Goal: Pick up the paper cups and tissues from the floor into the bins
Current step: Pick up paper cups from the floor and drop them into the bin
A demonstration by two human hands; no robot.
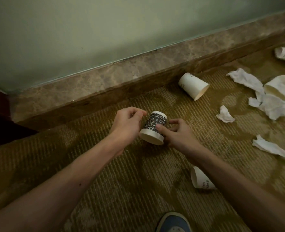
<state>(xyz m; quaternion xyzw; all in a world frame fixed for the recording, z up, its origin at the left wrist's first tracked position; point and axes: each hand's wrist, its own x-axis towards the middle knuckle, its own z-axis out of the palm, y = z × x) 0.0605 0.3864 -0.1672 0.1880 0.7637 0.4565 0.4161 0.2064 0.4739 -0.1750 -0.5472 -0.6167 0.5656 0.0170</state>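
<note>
Head camera looks down and forward, close over left hand [127,122], right hand [178,133] and carpet [130,185]

Light is dim and yellow-green, strongest on the pale wall [88,30] and fading to near black at the left edge, while the white tissues [245,80] glow slightly against the carpet [138,181]. Soft shadows pool on it beneath the forearms [71,178]. Wide-angle distortion bows the marble skirting [105,81], and the lettering on the printed cup [156,123] is blurred.

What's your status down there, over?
Right hand grips printed cup, thumb on its side. Left hand against it, grip unclear. Four white cups, tissues on carpet. No bin in view.
</note>
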